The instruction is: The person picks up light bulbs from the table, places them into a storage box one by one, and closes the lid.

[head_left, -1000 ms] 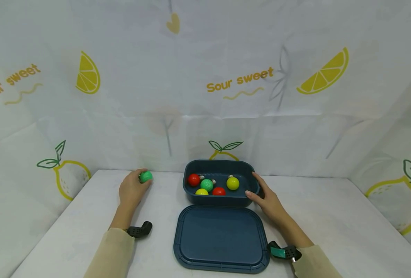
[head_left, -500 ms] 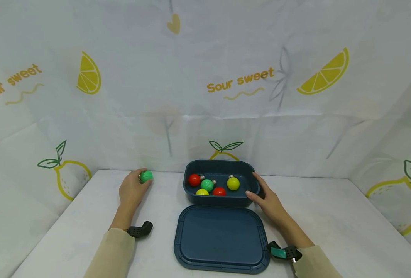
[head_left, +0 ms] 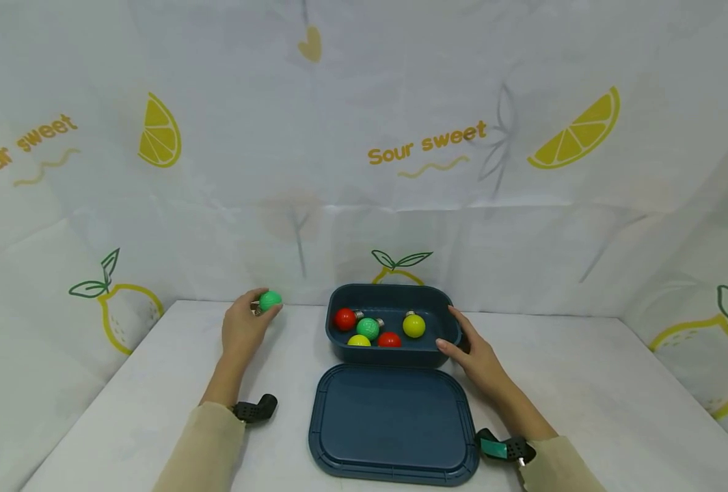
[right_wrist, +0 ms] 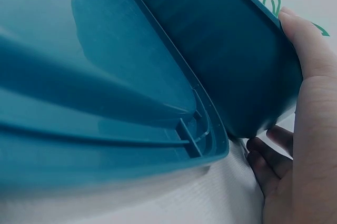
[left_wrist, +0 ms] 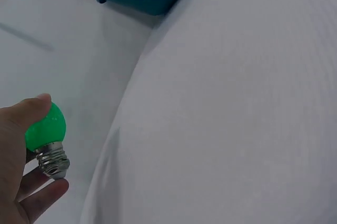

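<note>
My left hand (head_left: 243, 333) pinches a green light bulb (head_left: 270, 301) above the back left of the table. In the left wrist view the bulb's metal screw base (left_wrist: 53, 161) points down, and the thumb lies on the green globe (left_wrist: 48, 129). My right hand (head_left: 482, 362) grips the right end of a dark blue box (head_left: 394, 357), thumb at the near rim and fingers round the end wall. Inside the box lie two red bulbs (head_left: 344, 319), a green bulb (head_left: 368, 329) and two yellow bulbs (head_left: 413, 326). The near wall partly hides some of them.
A dark blue lid (head_left: 393, 424) lies flat on the white table (head_left: 585, 396), just in front of the box. Behind the table hangs a white cloth (head_left: 247, 205) printed with lemons. Each wrist wears a black camera strap (head_left: 255, 410).
My left hand has lifted the green bulb slightly and moved it a little to the right. The right hand, box and lid have stayed in place.
</note>
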The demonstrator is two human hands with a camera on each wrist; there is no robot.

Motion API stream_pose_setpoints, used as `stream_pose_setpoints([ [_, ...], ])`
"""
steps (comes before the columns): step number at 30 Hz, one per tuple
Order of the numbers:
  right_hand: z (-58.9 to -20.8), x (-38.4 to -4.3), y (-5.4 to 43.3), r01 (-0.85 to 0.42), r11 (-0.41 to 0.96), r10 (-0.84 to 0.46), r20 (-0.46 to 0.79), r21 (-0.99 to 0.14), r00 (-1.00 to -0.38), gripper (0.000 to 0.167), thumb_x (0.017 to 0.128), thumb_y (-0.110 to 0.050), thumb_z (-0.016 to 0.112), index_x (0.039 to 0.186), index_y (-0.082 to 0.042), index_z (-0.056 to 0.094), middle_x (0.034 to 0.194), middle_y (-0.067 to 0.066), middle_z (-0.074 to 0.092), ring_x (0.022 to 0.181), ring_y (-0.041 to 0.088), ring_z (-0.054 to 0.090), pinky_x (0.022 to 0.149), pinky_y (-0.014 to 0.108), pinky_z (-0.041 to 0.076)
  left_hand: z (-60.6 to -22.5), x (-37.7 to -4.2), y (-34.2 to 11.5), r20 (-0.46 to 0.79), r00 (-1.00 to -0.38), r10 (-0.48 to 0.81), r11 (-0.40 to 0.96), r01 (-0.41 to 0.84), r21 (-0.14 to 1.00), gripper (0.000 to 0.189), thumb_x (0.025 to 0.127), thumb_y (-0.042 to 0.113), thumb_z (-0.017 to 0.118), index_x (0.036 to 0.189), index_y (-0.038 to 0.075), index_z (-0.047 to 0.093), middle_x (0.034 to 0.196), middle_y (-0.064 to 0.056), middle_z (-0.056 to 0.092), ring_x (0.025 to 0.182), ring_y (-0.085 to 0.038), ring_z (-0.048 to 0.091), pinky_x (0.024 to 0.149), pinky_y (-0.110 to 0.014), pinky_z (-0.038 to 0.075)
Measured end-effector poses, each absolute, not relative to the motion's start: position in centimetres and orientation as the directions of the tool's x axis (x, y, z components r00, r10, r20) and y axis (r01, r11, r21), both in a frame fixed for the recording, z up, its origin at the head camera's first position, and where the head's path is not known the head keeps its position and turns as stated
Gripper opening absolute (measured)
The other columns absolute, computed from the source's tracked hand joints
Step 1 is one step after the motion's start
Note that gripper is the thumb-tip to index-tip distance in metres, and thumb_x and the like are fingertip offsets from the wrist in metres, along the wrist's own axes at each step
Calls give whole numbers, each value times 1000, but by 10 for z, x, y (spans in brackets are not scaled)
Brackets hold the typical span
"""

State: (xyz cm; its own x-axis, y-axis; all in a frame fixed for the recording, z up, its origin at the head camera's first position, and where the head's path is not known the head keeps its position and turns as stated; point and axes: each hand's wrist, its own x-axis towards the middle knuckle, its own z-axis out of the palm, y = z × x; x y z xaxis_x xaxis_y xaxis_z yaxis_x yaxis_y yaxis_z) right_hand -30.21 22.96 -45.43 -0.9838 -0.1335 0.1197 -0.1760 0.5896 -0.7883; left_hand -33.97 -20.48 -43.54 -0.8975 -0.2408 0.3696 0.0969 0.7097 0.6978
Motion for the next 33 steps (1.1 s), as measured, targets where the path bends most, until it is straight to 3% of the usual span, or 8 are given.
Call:
stream_pose_setpoints([
  [19,-457,-301,232,-184,577,-135,130,-796,-982,78,100,-43,58,164,-28,14,169,19,17,152,47,27,119,65,30,-388,-331,-154,542,-833,-112,620,368,693,49,88,26,80,131,6,65,126,-15,70,107,-32,70,90,-45,61],
  [33,-455,-302,231,-191,572,-151,127,-798,-980,78,100,-45,58,163,-30,15,170,17,16,153,45,25,121,64,27,-382,-329,-120,489,-869,-70,595,357,720,47,91,30,77,132,11,65,127,-11,70,109,-28,70,91,-42,60],
])
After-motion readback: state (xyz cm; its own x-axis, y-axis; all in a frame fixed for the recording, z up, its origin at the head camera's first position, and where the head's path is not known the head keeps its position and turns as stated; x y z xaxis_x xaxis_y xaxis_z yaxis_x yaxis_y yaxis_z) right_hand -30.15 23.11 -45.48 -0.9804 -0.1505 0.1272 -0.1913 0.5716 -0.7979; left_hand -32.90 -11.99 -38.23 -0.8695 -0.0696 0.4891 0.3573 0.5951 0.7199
